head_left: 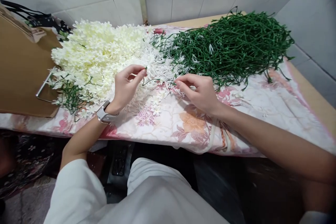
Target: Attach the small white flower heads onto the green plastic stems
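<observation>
At frame centre the left hand (126,85) pinches a thin green plastic stem (148,81); the right hand (199,91) pinches small white plastic petals (160,70). The cream flower heap (94,56) at upper left looks finished — the big green stem pile (231,45) at upper right remains.

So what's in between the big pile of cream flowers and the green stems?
A heap of thin white flower pieces lies between the cream flowers and green stems, seen from the head camera.

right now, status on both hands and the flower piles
Left hand pinching a thin green stem. Right hand fingertips on the white petal pile. Cream flower heap left, green stem heap right, nothing between.
</observation>
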Demonstrator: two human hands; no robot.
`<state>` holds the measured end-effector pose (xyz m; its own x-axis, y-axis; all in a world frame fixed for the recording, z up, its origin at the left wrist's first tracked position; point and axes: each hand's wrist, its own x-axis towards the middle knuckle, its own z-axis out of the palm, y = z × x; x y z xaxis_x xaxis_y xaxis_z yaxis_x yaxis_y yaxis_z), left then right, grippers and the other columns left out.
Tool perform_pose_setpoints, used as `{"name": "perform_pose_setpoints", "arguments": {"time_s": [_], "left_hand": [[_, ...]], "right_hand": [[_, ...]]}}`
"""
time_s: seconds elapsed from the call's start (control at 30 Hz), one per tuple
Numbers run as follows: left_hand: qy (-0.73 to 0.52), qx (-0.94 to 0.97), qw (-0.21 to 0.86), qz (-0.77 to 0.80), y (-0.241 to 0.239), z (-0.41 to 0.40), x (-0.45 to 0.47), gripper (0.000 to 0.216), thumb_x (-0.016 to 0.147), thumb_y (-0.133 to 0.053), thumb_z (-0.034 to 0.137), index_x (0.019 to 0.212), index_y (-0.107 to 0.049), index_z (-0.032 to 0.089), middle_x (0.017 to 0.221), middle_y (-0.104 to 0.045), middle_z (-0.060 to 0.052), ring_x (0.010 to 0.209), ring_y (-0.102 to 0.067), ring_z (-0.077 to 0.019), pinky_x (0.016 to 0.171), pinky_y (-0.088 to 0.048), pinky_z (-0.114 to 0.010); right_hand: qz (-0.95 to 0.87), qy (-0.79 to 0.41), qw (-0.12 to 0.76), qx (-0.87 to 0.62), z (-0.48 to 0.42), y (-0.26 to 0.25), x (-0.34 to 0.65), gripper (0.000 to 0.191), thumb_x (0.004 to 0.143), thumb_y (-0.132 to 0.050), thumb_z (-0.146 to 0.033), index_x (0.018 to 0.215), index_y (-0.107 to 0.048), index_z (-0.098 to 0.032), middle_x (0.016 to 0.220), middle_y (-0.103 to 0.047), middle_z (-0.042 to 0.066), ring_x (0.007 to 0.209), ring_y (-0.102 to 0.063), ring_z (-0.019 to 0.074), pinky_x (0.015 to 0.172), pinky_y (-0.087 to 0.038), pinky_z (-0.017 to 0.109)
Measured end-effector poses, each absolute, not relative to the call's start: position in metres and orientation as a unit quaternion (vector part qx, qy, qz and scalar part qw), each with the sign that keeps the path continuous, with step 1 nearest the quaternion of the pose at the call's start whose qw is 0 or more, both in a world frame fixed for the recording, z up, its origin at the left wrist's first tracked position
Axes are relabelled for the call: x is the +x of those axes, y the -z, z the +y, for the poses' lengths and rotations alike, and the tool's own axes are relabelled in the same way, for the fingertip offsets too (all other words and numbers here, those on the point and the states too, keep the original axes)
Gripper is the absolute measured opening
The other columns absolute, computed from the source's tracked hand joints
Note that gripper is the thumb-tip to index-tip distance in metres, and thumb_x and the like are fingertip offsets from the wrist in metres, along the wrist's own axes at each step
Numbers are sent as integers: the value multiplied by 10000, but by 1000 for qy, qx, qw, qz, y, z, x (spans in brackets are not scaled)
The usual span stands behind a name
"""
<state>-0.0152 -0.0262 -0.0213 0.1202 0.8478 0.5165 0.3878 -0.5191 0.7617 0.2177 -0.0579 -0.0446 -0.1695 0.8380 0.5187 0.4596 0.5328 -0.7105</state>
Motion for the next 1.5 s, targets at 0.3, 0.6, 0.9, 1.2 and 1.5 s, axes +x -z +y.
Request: {"name": "perform_pose_setpoints", "arguments": {"time_s": [0.3,0.6,0.9,1.2,1.5], "left_hand": [[-531,660,200,492,-5,-10,-69,111,892,-648,321,899,-673,213,800,-698,10,715,-640,-85,557,-482,-250],[-396,625,-275,614,-30,-55,-205,172,883,-631,418,988,-722,317,925,-692,20,900,-537,-249,794,-374,-459],[-324,714,-239,573,-19,-48,-183,298,923,-564,392,1191,-664,308,1088,-686,-22,985,-542,-291,869,-396,-508],[-152,938,30,310,2,-51,-27,227,959,-512,249,1103,-670,171,1040,-695,-86,934,-633,-200,784,-505,-325],[-82,954,69,281,22,-37,-12,181,937,-537,234,1037,-672,168,883,-686,-66,837,-601,-192,735,-441,-285]], "right_hand": [[-751,-209,465,-420,-55,51,216,164,869,-551,-198,758,-666,-163,658,-662,6,552,-530,102,553,-393,248],[-772,-203,443,-407,-57,56,213,160,861,-544,-188,760,-666,-172,705,-702,22,586,-580,117,568,-418,254],[-772,-213,434,-412,-56,60,211,146,839,-554,-170,752,-671,-175,676,-697,10,546,-553,107,535,-393,251],[-759,-187,454,-428,-56,49,217,170,869,-553,-205,743,-666,-183,674,-683,18,566,-561,124,556,-413,279],[-840,-92,337,-416,-39,35,234,161,870,-548,-203,762,-667,-213,806,-664,63,783,-550,209,719,-419,368]]}}
